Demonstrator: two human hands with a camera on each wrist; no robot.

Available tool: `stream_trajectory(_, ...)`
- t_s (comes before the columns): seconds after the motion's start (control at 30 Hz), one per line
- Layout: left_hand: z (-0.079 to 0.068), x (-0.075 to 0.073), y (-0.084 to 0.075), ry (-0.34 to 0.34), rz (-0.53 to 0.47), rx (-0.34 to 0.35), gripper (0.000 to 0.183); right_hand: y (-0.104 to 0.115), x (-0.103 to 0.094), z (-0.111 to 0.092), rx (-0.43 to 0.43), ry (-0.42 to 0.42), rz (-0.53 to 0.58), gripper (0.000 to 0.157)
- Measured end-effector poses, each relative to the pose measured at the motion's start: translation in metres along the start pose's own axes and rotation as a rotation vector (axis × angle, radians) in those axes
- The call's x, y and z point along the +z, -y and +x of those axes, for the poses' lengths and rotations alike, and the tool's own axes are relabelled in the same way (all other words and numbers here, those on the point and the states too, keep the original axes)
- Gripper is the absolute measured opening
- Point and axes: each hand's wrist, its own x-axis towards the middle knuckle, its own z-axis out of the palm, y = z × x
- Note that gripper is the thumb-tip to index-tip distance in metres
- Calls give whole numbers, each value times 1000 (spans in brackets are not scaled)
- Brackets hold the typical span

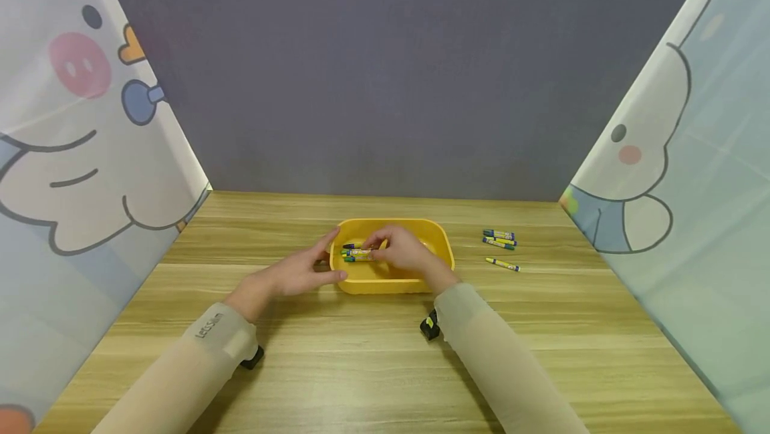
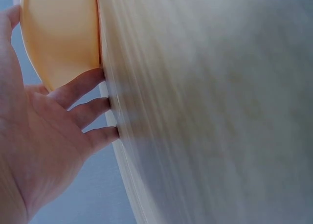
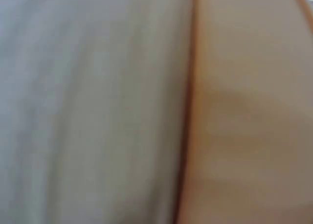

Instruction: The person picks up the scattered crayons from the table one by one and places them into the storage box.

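Observation:
A yellow plastic bin (image 1: pixel 391 288) stands on the wooden table. Inside its left end lie several crayons (image 1: pixel 357 258) in yellow and blue wrappers, side by side. My right hand (image 1: pixel 404 250) reaches into the bin and pinches a crayon at their right ends, its fingertips partly covering it. Fingers spread, my left hand (image 1: pixel 301 273) rests against the bin's left end, thumb at the front rim. The left wrist view shows that left hand (image 2: pixel 49 121) with straight fingers beside the bin wall (image 2: pixel 61 33). Only the bin's side (image 3: pixel 244 106), blurred, appears in the right wrist view.
To the right of the bin, several more crayons (image 1: pixel 499 240) lie in a small group, with a single crayon (image 1: pixel 502 265) nearer the front. A grey panel (image 1: pixel 385 86) closes off the back, and cartoon-printed sheets (image 1: pixel 692 186) flank both sides.

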Motion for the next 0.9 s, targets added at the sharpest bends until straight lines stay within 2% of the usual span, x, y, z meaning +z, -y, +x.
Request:
stream_trajectory(0.27,1,0,-1,-1,-7,-2,108,-4,6,1,33,66,-13,11)
stream_trajectory(0.9,2,1,1,-2,-25,-6,110,1,12,2,102,38,-100,8)
